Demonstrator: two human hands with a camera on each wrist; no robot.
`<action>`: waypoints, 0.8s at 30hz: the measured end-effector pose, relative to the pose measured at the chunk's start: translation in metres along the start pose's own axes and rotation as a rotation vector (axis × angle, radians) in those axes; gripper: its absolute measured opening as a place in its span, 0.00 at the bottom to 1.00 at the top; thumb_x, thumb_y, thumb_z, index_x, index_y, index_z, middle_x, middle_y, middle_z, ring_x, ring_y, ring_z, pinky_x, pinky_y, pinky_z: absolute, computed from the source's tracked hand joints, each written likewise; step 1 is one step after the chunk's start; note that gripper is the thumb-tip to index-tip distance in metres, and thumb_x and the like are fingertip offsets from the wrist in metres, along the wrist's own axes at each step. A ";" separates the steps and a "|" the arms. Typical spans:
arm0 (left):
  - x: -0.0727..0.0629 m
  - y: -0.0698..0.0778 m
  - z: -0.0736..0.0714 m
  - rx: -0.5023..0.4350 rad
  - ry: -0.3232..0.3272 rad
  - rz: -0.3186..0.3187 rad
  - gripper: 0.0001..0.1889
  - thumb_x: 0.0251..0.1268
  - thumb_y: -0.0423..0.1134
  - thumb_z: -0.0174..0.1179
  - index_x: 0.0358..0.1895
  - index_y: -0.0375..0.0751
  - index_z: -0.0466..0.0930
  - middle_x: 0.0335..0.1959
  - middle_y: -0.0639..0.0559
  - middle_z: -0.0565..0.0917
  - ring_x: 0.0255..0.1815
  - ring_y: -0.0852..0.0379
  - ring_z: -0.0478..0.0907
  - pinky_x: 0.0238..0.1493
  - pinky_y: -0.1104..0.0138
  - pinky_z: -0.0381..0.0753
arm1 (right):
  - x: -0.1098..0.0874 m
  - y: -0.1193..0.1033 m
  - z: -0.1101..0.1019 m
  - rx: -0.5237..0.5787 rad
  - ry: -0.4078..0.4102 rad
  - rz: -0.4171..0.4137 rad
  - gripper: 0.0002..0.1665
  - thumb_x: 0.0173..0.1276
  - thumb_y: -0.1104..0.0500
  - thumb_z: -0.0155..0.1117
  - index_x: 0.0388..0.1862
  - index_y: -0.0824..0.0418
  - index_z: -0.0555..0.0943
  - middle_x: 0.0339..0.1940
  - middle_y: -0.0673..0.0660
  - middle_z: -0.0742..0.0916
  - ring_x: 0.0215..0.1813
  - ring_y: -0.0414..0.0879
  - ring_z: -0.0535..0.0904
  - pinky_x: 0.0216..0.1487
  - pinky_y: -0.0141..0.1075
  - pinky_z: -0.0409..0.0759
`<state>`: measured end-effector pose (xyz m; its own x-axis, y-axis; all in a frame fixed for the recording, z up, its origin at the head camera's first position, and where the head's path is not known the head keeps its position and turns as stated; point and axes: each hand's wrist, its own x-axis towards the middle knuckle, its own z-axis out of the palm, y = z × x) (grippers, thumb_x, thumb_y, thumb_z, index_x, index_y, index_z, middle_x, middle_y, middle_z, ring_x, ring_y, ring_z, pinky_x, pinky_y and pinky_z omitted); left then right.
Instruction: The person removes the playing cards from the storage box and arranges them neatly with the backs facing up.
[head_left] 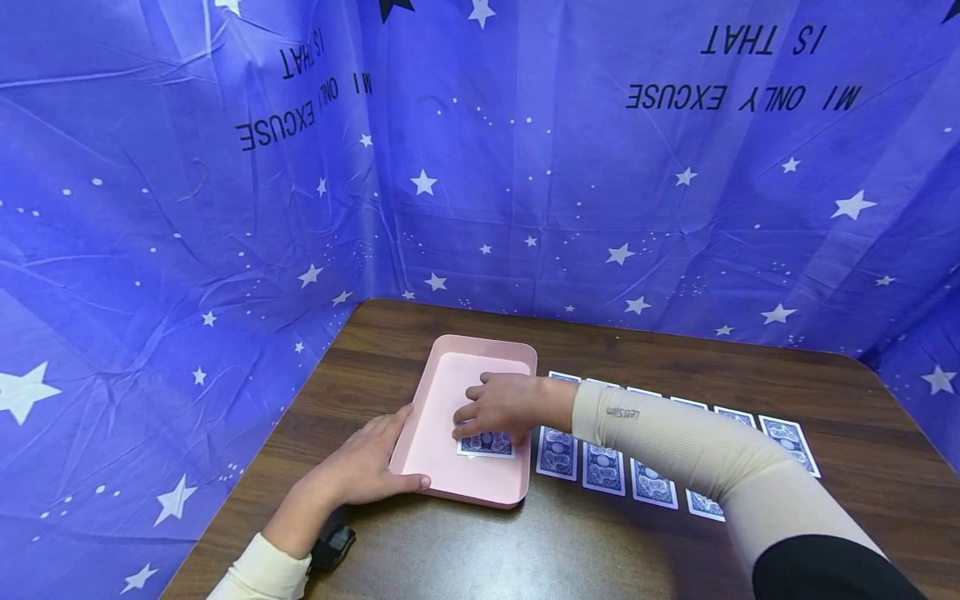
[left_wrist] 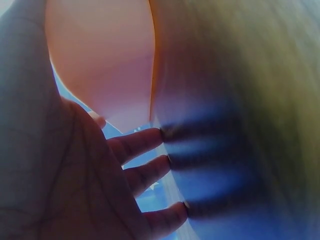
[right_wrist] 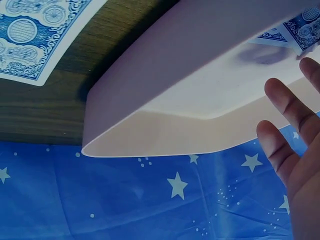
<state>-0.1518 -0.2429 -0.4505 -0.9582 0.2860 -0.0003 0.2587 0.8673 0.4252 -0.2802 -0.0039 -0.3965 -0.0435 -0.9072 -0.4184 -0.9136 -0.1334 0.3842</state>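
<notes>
A pink tray (head_left: 468,492) lies on the table with blue-backed playing cards (head_left: 491,446) inside, overlapping one another in the right wrist view. My right hand (head_left: 498,408) is over these cards, its fingers spread and slightly bent. In the right wrist view, fingertips (right_wrist: 272,90) show apart, close to a card corner (right_wrist: 304,32); the thumb is out of sight there. My left hand (head_left: 367,462) rests against the tray's left side, with its thumb at the near left corner. The left wrist view shows its fingers (left_wrist: 147,172) extended and separated, tips at the table surface.
Right of the tray, several face-down cards (head_left: 557,454) lie in two rows, partly hidden beneath my right forearm (head_left: 675,442). The brown wooden table (head_left: 600,554) meets a blue star-printed curtain (head_left: 487,208) at the back and left.
</notes>
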 end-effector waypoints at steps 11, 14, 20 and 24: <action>0.001 0.001 0.001 0.002 -0.003 -0.002 0.61 0.49 0.72 0.65 0.78 0.36 0.51 0.70 0.37 0.68 0.70 0.38 0.64 0.68 0.46 0.65 | 0.002 -0.004 -0.002 -0.015 -0.022 -0.012 0.60 0.45 0.44 0.84 0.76 0.36 0.63 0.70 0.42 0.72 0.63 0.44 0.70 0.59 0.45 0.75; 0.001 0.001 0.002 0.003 -0.001 -0.004 0.61 0.49 0.72 0.65 0.79 0.36 0.50 0.70 0.36 0.68 0.70 0.38 0.64 0.68 0.46 0.65 | 0.001 -0.004 -0.003 -0.025 -0.022 -0.015 0.59 0.44 0.43 0.85 0.76 0.36 0.65 0.69 0.43 0.73 0.62 0.44 0.70 0.59 0.45 0.75; 0.001 0.001 0.002 0.002 0.005 -0.005 0.61 0.48 0.71 0.65 0.78 0.37 0.51 0.70 0.37 0.69 0.70 0.38 0.64 0.67 0.46 0.66 | 0.000 -0.004 -0.003 -0.066 0.001 -0.025 0.57 0.44 0.40 0.83 0.74 0.37 0.67 0.65 0.42 0.75 0.58 0.43 0.71 0.57 0.44 0.75; 0.001 0.001 0.001 -0.002 0.003 -0.007 0.61 0.49 0.71 0.65 0.79 0.37 0.51 0.70 0.37 0.68 0.70 0.38 0.64 0.67 0.46 0.66 | -0.001 -0.003 -0.002 -0.084 0.007 -0.027 0.56 0.45 0.39 0.82 0.74 0.37 0.67 0.64 0.42 0.76 0.57 0.43 0.72 0.56 0.44 0.76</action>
<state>-0.1523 -0.2409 -0.4511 -0.9604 0.2785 -0.0005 0.2517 0.8687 0.4266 -0.2762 -0.0030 -0.3958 -0.0163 -0.9054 -0.4243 -0.8771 -0.1908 0.4408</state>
